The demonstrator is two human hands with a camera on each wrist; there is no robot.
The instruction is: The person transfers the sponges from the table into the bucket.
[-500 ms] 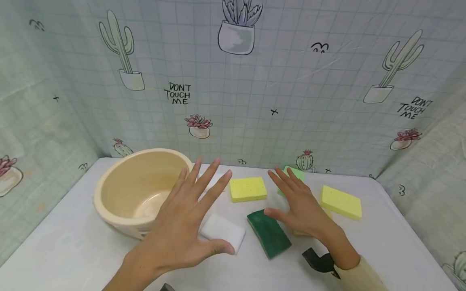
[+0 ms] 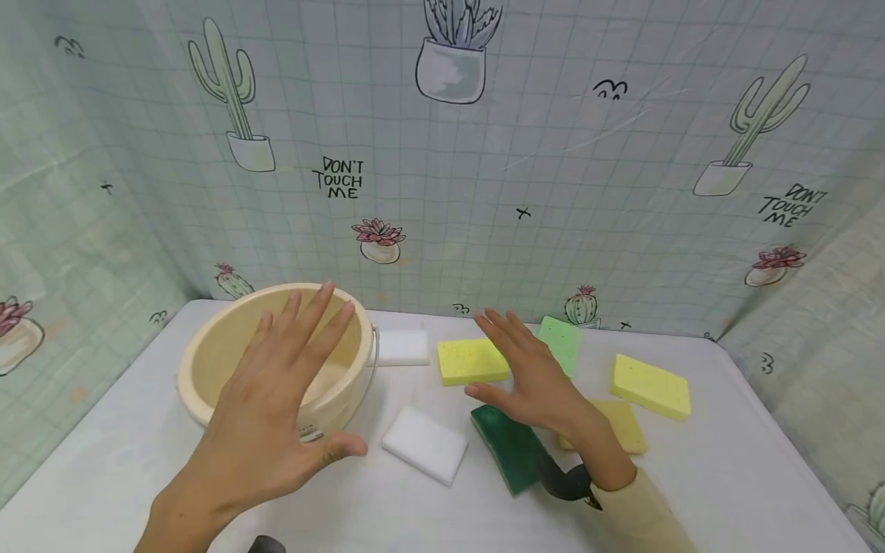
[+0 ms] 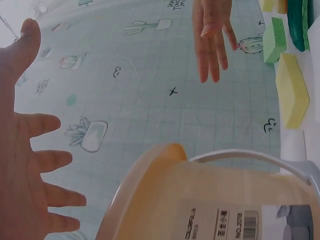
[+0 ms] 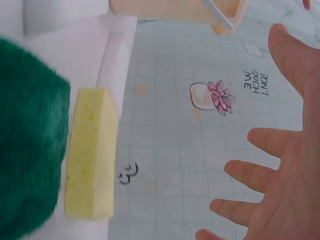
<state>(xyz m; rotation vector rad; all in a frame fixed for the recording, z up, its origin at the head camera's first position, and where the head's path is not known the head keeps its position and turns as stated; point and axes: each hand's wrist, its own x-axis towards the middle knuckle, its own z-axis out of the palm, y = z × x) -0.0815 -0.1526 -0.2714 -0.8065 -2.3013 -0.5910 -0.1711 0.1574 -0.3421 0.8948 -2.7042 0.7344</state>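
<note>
My left hand (image 2: 273, 411), fingers spread and holding nothing, hovers in front of the cream bucket (image 2: 366, 369) and hides part of its near side. The bucket's label and handle (image 3: 245, 155) show in the left wrist view. My right hand (image 2: 535, 376) is raised above the sponges with straight fingers, also holding nothing. Beneath it lies a dark green scouring pad sponge (image 2: 505, 445), partly behind a black strap. A yellow sponge (image 2: 472, 362) is just beyond its thumb, and a light green sponge (image 2: 560, 343) lies behind it. Between the hands rests a white sponge (image 2: 425, 445).
Another white block (image 2: 403, 348) lies right of the bucket, partly behind it. Toward the right are a yellow sponge (image 2: 650, 386) and a darker yellow one (image 2: 622, 425), partly under the forearm. A cactus-print cloth (image 2: 442, 177) rises behind the white table (image 2: 387, 511).
Both hands have shifted left, the left one now in front of the bucket. The white sponge and the darker yellow one show more fully. The sponges and bucket stay put.
</note>
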